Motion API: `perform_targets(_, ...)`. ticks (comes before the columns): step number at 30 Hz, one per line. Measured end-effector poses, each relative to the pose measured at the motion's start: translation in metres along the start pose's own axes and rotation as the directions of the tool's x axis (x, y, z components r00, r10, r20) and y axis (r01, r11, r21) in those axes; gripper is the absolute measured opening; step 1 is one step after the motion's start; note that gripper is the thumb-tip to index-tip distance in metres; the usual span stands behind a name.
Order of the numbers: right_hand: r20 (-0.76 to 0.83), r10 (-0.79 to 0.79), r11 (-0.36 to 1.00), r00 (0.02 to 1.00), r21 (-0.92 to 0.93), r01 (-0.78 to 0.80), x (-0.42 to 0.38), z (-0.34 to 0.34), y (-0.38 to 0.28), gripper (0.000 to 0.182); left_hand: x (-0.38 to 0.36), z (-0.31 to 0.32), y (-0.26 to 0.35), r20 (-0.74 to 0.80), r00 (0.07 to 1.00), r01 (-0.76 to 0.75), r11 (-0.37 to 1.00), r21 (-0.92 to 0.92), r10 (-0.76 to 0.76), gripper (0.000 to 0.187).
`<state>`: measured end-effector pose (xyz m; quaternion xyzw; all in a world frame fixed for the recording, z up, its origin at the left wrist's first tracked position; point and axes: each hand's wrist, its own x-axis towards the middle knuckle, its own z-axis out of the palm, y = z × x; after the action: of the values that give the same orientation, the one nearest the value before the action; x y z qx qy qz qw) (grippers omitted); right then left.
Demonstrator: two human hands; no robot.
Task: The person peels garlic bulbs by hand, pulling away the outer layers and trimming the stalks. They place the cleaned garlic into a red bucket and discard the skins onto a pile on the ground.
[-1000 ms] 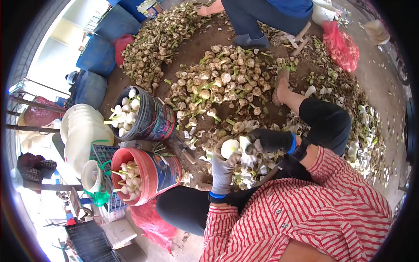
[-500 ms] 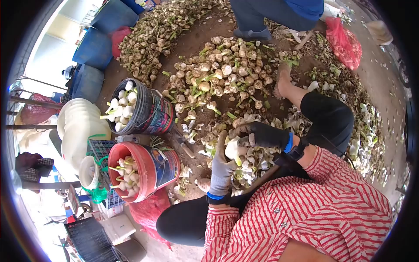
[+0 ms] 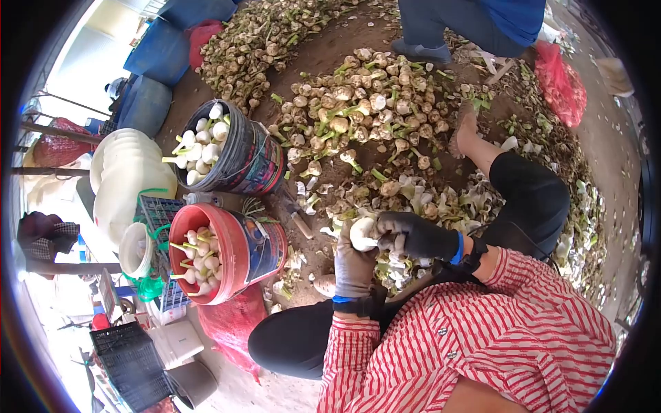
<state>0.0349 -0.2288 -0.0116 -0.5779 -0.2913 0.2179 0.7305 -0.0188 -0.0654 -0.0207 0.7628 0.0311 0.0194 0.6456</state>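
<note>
My left hand (image 3: 354, 272), in a grey glove, holds a white peeled garlic bulb (image 3: 362, 235) between thumb and fingers. The dark-gloved right hand (image 3: 413, 235) has its fingers closed against the bulb's right side; whether it pinches the stem or a piece of skin is too small to tell. Below and around both hands lie loose garlic skins (image 3: 403, 270). Beyond them is a heap of unpeeled garlic bulbs (image 3: 372, 103) with cut stems. To the left, a black bucket (image 3: 251, 162) and a red bucket (image 3: 258, 251) hold white bulbs.
A tool with a wooden handle (image 3: 301, 225) lies beside the buckets. A co-worker's leg (image 3: 441, 24) is at the top. Red bags (image 3: 559, 86) sit at the upper right and below the red bucket. Blue barrels (image 3: 160, 51), a black crate (image 3: 129, 361) and a white container (image 3: 131, 179) stand left.
The camera view has shifted a little. The bulb has turned between my hands, its stem now toward the right hand instead of downward, and the right hand's fingers have moved to the bulb's side.
</note>
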Motion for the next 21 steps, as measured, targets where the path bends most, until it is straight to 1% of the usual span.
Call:
perform_targets(1, 0.05, 0.188, 0.981, 0.981, -0.058, -0.185, 0.005, -0.007, -0.011, 0.022, 0.0, -0.004, -0.001, -0.047, 0.994, -0.082, 0.955, 0.284, 0.099, 0.046)
perform_targets(2, -0.029, -0.079, 0.935, 0.996, 0.346, 0.085, 0.006, -0.007, -0.024, 0.031, 0.0, -0.007, -0.002, -0.065, 0.977, -0.136, 0.825, 0.548, 0.204, 0.05)
perform_targets(3, -0.126, -0.061, 0.849, 0.99, 0.516, 0.118, 0.007, -0.007, -0.039, 0.033, 0.0, -0.003, -0.006, -0.151, 0.986, -0.028, 0.974, 0.226, 0.064, 0.051)
perform_targets(4, -0.216, -0.021, 0.73, 0.976, 0.664, 0.162, 0.009, -0.007, -0.046, 0.035, -0.001, -0.007, -0.01, -0.16, 0.985, -0.022, 0.974, 0.224, 0.059, 0.051)
perform_targets(5, -0.21, -0.014, 0.728, 0.978, 0.668, 0.154, 0.01, -0.014, -0.042, 0.035, -0.004, -0.013, -0.016, -0.13, 0.988, -0.043, 0.95, 0.31, 0.087, 0.04)
perform_targets(6, -0.102, 0.023, 0.763, 0.995, 0.645, 0.048, 0.008, -0.028, -0.034, 0.034, -0.006, -0.019, -0.024, -0.094, 0.989, -0.067, 0.917, 0.394, 0.112, 0.029)
perform_targets(7, 0.001, 0.066, 0.792, 0.998, 0.609, -0.053, 0.005, -0.036, -0.024, 0.035, -0.001, -0.022, -0.028, -0.095, 0.988, 0.095, 0.963, -0.253, -0.123, 0.032)
perform_targets(8, -0.008, 0.073, 0.793, 0.997, 0.607, -0.053, 0.001, -0.039, -0.006, 0.035, -0.004, -0.028, -0.03, -0.085, 0.988, 0.102, 0.961, -0.258, -0.128, 0.032)
perform_targets(9, 0.164, 0.14, 0.957, 0.977, 0.233, -0.176, -0.003, -0.043, 0.018, 0.043, -0.001, -0.034, 0.0, 0.021, 0.94, 0.244, 0.628, -0.739, -0.34, 0.033)
perform_targets(10, 0.291, 0.273, 0.955, 0.917, -0.193, -0.223, -0.007, -0.045, 0.03, 0.051, 0.002, -0.035, 0.014, 0.228, 0.861, 0.288, 0.067, -0.955, -0.454, 0.036)
perform_targets(11, 0.286, 0.474, 0.791, 0.833, -0.554, -0.26, -0.007, -0.036, 0.02, 0.049, -0.002, -0.03, -0.003, -0.171, 0.946, 0.146, 0.832, -0.535, -0.276, 0.032)
perform_targets(12, 0.205, 0.651, 0.512, 0.731, -0.83, -0.223, -0.009, -0.023, 0.012, 0.051, -0.003, -0.044, -0.017, -0.089, 0.904, 0.2, 0.599, -0.775, -0.417, 0.03)
perform_targets(13, 0.162, 0.565, 0.643, 0.809, -0.701, -0.309, -0.02, -0.021, 0.024, 0.053, -0.006, -0.048, -0.02, -0.139, 0.919, 0.186, 0.716, -0.673, -0.369, 0.028)
perform_targets(14, 0.159, 0.572, 0.641, 0.805, -0.699, -0.317, -0.017, -0.022, 0.039, 0.053, -0.008, -0.053, -0.023, -0.182, 0.932, 0.165, 0.816, -0.554, -0.312, 0.029)
perform_targets(15, 0.089, 0.543, 0.644, 0.835, -0.682, -0.346, -0.01, -0.021, 0.049, 0.044, -0.004, -0.067, -0.021, -0.11, 0.895, 0.185, 0.584, -0.79, -0.432, 0.03)
perform_targets(16, 0.018, 0.512, 0.649, 0.859, -0.663, -0.373, -0.004, -0.022, 0.054, 0.036, -0.001, -0.084, -0.018, -0.007, 0.853, 0.17, 0.291, -0.942, -0.522, 0.031)
perform_targets(17, -0.005, 0.446, 0.75, 0.895, -0.543, -0.378, 0.005, -0.031, 0.056, 0.03, 0.002, -0.091, -0.004, -0.245, 0.852, 0.096, 0.597, -0.797, -0.464, 0.035)
perform_targets(18, -0.09, 0.413, 0.664, 0.906, -0.652, -0.367, 0.016, -0.041, 0.071, 0.028, 0.007, -0.119, 0.002, -0.193, 0.901, -0.052, 0.347, -0.936, -0.387, 0.038)
perform_targets(19, -0.165, 0.365, 0.56, 0.916, -0.747, -0.358, 0.027, -0.05, 0.092, 0.027, 0.012, -0.136, 0.018, -0.31, 0.923, -0.254, 0.247, -0.935, -0.228, 0.045)
perform_targets(20, -0.29, 0.231, 0.529, 0.929, -0.764, -0.37, 0.037, -0.056, 0.107, 0.027, 0.022, -0.138, 0.051, -0.347, 0.933, -0.324, 0.197, -0.925, -0.098, 0.051)
perform_targets(21, -0.247, 0.249, 0.354, 0.936, -0.877, -0.326, 0.047, -0.069, 0.127, 0.027, 0.024, -0.141, 0.061, -0.372, 0.913, -0.331, 0.231, -0.915, -0.165, 0.05)
